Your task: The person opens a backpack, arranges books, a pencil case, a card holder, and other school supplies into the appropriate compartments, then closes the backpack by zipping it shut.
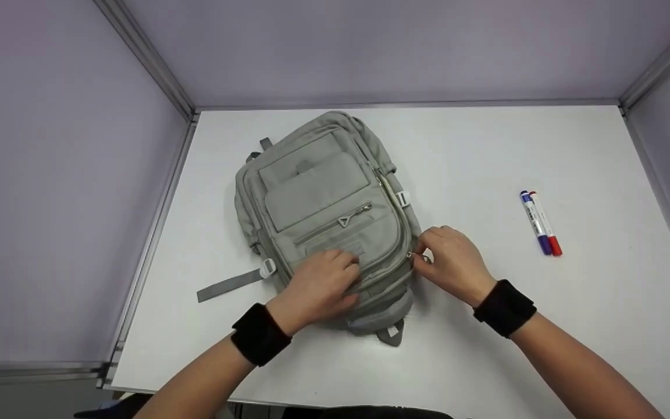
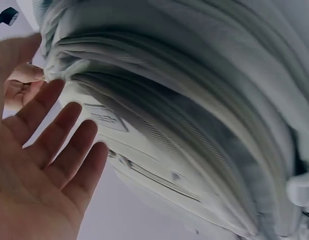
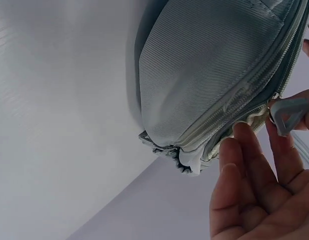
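Note:
A grey-green backpack (image 1: 317,201) lies on the table with its front pocket facing up. My right hand (image 1: 451,262) is at its right side, pinching a triangular zipper pull (image 3: 294,104) between thumb and index finger, the other fingers bent beside the fabric. Next to that pull the zipper is parted along the right edge, with pale lining showing. My left hand (image 1: 320,285) rests over the near part of the backpack. Its fingers look nearly straight and spread in the left wrist view, close to the pocket's fabric edge; no object shows in its palm.
A blue marker (image 1: 535,222) and a red marker (image 1: 545,224) lie side by side on the white table (image 1: 602,326), right of the backpack. A loose strap (image 1: 229,286) sticks out left. Grey panels (image 1: 405,52) enclose the table at the back and sides.

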`<state>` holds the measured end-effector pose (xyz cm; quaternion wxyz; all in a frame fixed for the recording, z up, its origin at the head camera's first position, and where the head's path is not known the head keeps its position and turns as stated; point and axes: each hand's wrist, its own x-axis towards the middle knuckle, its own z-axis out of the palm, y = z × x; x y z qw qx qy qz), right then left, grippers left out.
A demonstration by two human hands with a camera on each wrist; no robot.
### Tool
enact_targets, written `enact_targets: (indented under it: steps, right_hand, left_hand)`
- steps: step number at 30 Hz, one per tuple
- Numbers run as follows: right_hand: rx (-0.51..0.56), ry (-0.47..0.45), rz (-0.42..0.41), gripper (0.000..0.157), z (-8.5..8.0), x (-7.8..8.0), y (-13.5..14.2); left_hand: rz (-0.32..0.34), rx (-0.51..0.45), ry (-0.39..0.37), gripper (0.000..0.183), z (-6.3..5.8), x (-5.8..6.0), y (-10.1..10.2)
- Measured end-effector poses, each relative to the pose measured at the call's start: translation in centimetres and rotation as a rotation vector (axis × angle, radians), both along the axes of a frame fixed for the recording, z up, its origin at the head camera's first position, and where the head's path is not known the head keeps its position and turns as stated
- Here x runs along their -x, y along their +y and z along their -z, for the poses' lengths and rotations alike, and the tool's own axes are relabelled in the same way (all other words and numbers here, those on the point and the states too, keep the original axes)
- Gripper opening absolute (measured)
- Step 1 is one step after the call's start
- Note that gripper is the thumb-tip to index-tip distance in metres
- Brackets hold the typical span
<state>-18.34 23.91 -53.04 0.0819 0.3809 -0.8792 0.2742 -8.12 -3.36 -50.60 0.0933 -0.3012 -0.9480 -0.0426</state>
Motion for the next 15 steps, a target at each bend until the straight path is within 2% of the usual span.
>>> enact_targets:
  steps: [4, 6, 11, 15]
  right_hand:
    - [0.030, 0.023, -0.024, 0.021, 0.2, 0.1, 0.1]
    - [0.037, 0.030, -0.026, 0.021, 0.3, 0.1, 0.1]
    - [0.016, 0.019, -0.014, 0.017, 0.2, -0.2, -0.2]
    - [-0.002, 0.016, 0.008, 0.015, -0.1, -0.5, -0.4]
  left_hand:
    - [0.010, -0.049, 0.092, 0.020, -0.4, 1.5, 2.4]
    - [0.005, -0.059, 0.109, 0.019, -0.3, 2.4, 3.7]
    - [-0.084, 0.003, 0.100, 0.028, 0.7, 4.4, 6.5]
    - [-0.150, 0.047, 0.123, 0.028, 1.4, 5.0, 7.7]
